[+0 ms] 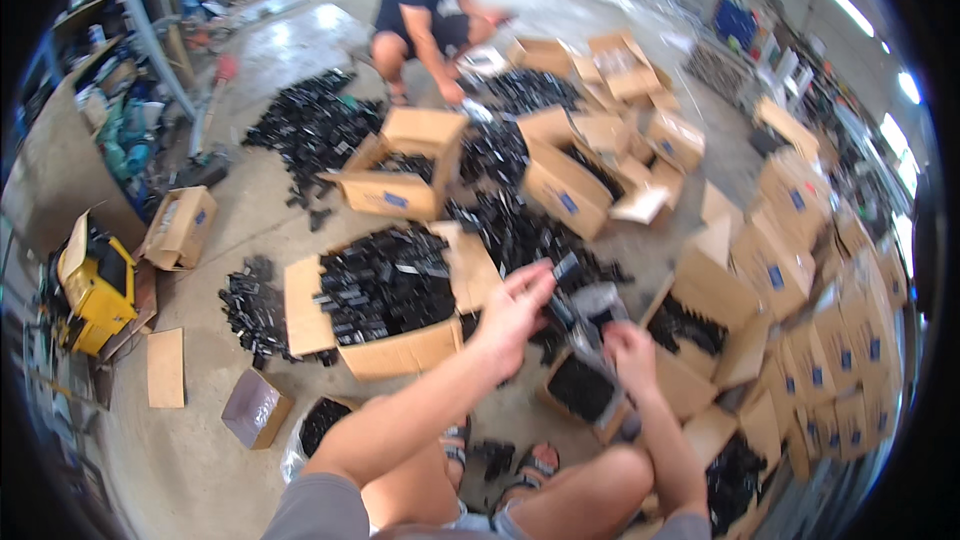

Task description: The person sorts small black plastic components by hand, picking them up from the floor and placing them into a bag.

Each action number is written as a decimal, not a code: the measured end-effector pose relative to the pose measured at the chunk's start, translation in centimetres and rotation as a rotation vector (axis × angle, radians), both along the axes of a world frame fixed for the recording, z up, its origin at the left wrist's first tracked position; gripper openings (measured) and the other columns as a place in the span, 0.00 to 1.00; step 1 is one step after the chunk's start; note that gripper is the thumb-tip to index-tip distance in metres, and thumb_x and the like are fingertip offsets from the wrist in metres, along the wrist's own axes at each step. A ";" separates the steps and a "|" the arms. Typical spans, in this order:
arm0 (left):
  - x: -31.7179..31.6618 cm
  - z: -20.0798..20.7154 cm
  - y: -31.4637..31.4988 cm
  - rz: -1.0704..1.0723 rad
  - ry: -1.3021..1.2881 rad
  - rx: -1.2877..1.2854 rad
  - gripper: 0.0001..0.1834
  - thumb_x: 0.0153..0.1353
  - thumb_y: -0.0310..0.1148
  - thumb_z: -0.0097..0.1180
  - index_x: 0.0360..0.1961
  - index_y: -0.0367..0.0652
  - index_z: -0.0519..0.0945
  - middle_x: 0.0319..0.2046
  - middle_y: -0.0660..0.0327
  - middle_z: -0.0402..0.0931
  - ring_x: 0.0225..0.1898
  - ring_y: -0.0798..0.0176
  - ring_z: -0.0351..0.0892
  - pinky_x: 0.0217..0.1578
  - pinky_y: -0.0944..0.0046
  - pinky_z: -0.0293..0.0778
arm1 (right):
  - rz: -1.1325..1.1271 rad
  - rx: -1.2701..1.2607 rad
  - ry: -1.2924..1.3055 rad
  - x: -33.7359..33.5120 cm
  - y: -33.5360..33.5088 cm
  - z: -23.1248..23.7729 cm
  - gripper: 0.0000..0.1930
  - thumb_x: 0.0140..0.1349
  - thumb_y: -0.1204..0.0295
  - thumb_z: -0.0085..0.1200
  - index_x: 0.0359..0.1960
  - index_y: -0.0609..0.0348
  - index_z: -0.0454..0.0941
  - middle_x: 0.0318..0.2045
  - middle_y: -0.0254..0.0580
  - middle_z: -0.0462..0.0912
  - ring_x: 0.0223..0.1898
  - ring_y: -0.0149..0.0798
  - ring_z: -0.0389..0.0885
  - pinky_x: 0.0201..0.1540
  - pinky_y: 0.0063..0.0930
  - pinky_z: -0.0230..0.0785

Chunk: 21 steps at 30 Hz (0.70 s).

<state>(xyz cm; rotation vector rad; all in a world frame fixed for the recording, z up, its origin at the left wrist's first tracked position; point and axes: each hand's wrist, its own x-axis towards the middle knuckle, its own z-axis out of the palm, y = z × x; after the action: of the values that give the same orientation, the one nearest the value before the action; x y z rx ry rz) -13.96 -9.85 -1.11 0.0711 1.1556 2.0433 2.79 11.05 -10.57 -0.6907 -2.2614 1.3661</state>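
My left hand (512,315) is closed on a small dark, blocky part (567,268), held up between thumb and fingers; motion blur hides its exact kind. To its right, my right hand (630,348) is closed on the edge of a clear plastic bag (597,298). The bag rises from a small cardboard box (612,418) with fine black pieces (582,387) in it, in front of my knees. Left of my hands stands a large open carton (400,358) heaped with black plastic parts (385,280).
Loose black parts lie in piles (310,125) on the concrete floor. Open cartons (395,198) stand around me, and closed cartons (835,340) are stacked at the right. Across from me a person (425,15) crouches, reaching down. A yellow machine (100,290) stands at the left.
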 end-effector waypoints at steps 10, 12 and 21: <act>2.0 3.3 -0.8 0.010 0.119 0.062 0.21 0.72 0.36 0.60 0.64 0.45 0.77 0.48 0.66 0.83 0.44 0.73 0.82 0.46 0.67 0.79 | 0.083 -0.655 0.377 -2.8 -8.7 14.3 0.13 0.68 0.77 0.60 0.54 0.63 0.83 0.42 0.41 0.87 0.41 0.30 0.85 0.44 0.23 0.77; 2.6 3.2 -0.6 0.013 0.158 0.081 0.21 0.72 0.35 0.60 0.64 0.45 0.77 0.47 0.67 0.83 0.43 0.74 0.82 0.44 0.68 0.80 | 0.000 -0.707 0.389 -2.8 -9.2 13.3 0.13 0.66 0.76 0.63 0.51 0.63 0.83 0.41 0.39 0.88 0.40 0.28 0.85 0.41 0.21 0.74; 3.7 2.5 0.0 0.092 0.432 0.085 0.21 0.69 0.23 0.60 0.62 0.37 0.78 0.51 0.60 0.83 0.49 0.73 0.80 0.52 0.71 0.76 | -0.164 -0.825 0.427 -4.3 -11.2 12.4 0.10 0.65 0.77 0.65 0.46 0.64 0.86 0.40 0.39 0.89 0.41 0.26 0.85 0.46 0.20 0.75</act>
<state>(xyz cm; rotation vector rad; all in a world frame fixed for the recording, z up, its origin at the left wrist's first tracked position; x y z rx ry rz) -10.25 -9.87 1.43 0.5321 1.3471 2.2234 -1.55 -0.19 1.87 -0.7075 -1.2439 2.1173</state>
